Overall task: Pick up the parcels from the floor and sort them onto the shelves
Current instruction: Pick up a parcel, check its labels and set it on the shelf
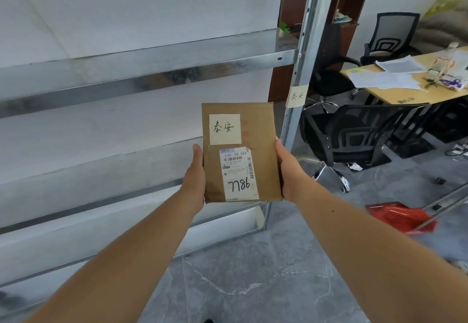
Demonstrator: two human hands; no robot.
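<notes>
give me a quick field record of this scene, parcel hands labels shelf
parcel: brown cardboard parcel, held upright in front of the shelf
left hand: left hand on its left edge
right hand: right hand on its right edge
parcel note: handwritten note
shipping label: shipping label, 7786 written on it
shelf tag: post tag, same characters as the note
shelf: metal shelf, bare where visible

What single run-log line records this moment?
stage: carrying | parcel: held, note matches upright's tag | left hand: gripping | right hand: gripping | shelves: bare
</notes>
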